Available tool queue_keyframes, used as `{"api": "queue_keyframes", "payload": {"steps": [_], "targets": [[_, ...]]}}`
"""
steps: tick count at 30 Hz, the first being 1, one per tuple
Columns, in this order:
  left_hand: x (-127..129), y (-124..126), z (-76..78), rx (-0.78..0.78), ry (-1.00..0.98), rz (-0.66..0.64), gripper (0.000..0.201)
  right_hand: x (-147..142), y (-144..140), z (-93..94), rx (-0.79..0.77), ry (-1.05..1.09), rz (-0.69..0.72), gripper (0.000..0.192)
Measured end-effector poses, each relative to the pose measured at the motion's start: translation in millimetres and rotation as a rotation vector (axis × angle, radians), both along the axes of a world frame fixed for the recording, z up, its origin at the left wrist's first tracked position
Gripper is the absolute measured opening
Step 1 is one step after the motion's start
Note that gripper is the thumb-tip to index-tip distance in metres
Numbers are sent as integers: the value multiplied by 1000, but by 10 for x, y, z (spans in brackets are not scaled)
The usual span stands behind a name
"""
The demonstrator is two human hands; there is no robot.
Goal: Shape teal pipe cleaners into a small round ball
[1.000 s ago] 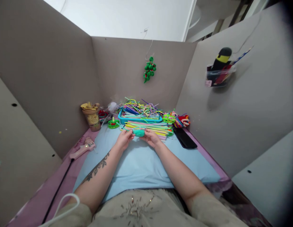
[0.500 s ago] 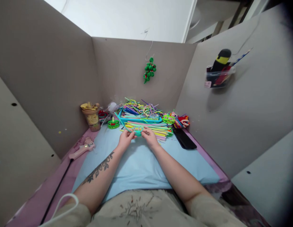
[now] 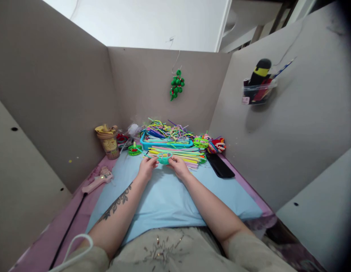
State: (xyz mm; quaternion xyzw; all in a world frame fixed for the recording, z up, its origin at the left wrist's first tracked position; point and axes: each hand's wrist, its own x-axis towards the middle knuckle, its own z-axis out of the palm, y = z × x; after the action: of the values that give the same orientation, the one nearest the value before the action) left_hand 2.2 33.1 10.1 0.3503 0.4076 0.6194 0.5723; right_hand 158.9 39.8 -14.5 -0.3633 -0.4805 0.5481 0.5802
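Observation:
A teal ring (image 3: 164, 158) of bent pipe cleaners is held up over the blue sheet, in front of me. My right hand (image 3: 178, 166) pinches its right side between thumb and fingers. On the other side, my left hand (image 3: 148, 166) is closed on a loose teal pipe cleaner strand (image 3: 149, 155) that runs from the ring out to the upper left. Just behind the ring lies a row of straight pipe cleaners (image 3: 178, 153) in yellow, green, pink and other pale colours. My fingertips partly hide where the strand joins the ring.
Behind stands a blue tray (image 3: 166, 145) heaped with pipe cleaners. A green pipe cleaner figure (image 3: 135, 149) and a cup (image 3: 107, 143) are at the left, near a pink glue gun (image 3: 96, 182). A black phone-like slab (image 3: 220, 165) lies right. Grey panels (image 3: 166, 64) enclose the table.
My left hand has moved slightly left and down, away from the ring. The strand, which pointed steeply up, now slants lower to the left. My right hand stays on the ring.

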Motion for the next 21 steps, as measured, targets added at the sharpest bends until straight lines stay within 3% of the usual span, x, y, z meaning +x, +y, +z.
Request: {"api": "queue_keyframes", "payload": {"steps": [6, 10, 13, 16, 21], "targets": [[-247, 159, 45, -120, -250, 121, 6, 90, 65, -17, 23, -93, -81, 33], [-370, 209, 51, -120, -216, 238, 5, 128, 98, -24, 37, -106, -122, 31], [-395, 209, -6, -135, 61, 194, 12, 134, 111, -39, 49, -115, -123, 31], [-376, 191, -77, -150, 504, 54, 20, 135, 122, -56, 68, -132, -129, 30], [-298, 140, -130, 173, 1025, -9, 17, 146, 154, -76, 16, -114, -186, 29]]}}
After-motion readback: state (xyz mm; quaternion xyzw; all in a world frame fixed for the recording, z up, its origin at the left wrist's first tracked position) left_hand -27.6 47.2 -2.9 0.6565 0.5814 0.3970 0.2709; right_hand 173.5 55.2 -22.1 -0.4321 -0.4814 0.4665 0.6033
